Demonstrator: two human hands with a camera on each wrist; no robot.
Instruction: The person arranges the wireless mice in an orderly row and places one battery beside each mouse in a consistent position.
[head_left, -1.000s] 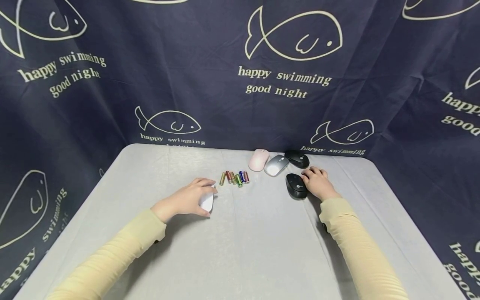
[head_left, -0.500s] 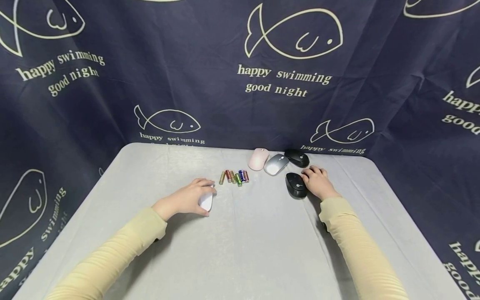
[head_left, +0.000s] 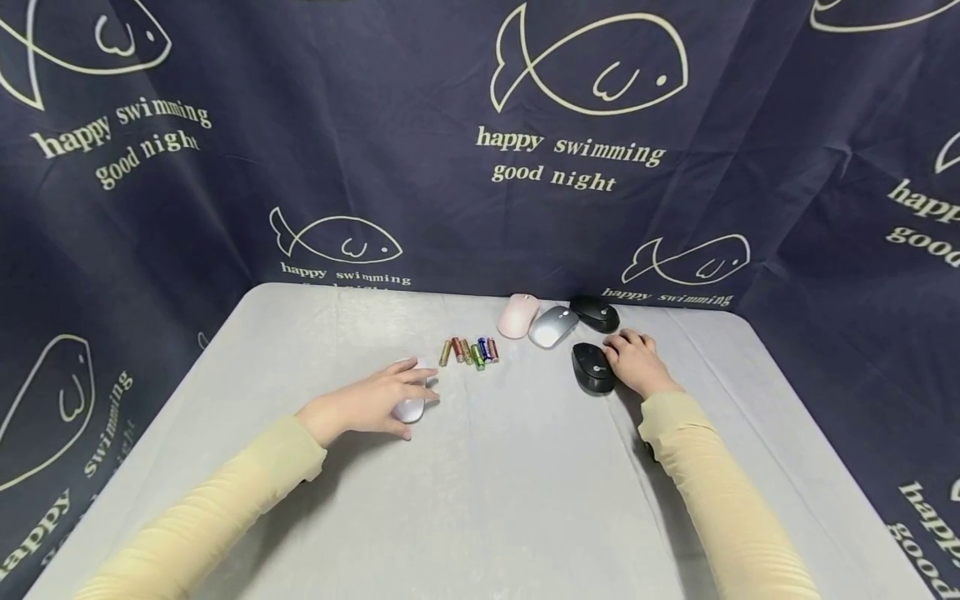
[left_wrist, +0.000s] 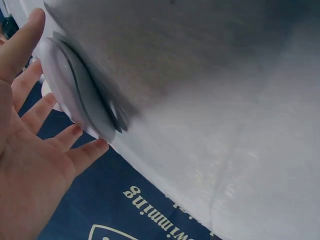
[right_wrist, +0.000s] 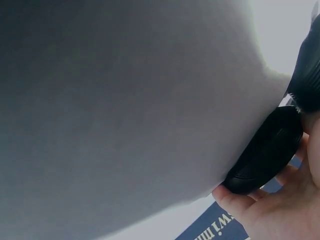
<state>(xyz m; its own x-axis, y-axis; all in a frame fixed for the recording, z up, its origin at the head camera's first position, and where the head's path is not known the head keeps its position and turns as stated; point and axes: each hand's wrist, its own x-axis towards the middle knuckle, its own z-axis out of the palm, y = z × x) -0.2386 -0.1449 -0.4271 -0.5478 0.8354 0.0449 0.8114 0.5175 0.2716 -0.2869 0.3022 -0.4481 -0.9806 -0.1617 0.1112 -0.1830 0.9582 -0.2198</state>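
Note:
My left hand (head_left: 375, 402) lies over a white computer mouse (head_left: 409, 410), its fingers spread and nearly straight. In the left wrist view the fingertips sit along the far side of that white mouse, while the thumb (left_wrist: 24, 42) stands apart from it. My right hand (head_left: 639, 367) has its fingers curled round a black computer mouse (right_wrist: 267, 150), seen in the right wrist view and covered by the hand in the head view. Another black mouse (head_left: 591, 368) lies right beside the thumb side of that hand.
Farther back on the white-covered table (head_left: 495, 500) lie a pink mouse (head_left: 518, 317), a silver mouse (head_left: 553, 327) and a further black mouse (head_left: 597, 315), close together. Several coloured batteries (head_left: 477, 358) lie in a row right of my left hand. Dark blue fish-print cloth (head_left: 450, 150) rises behind.
My left hand has loosened from the white mouse, its fingers spreading, and the hand has shifted slightly left. The right hand stays where it was.

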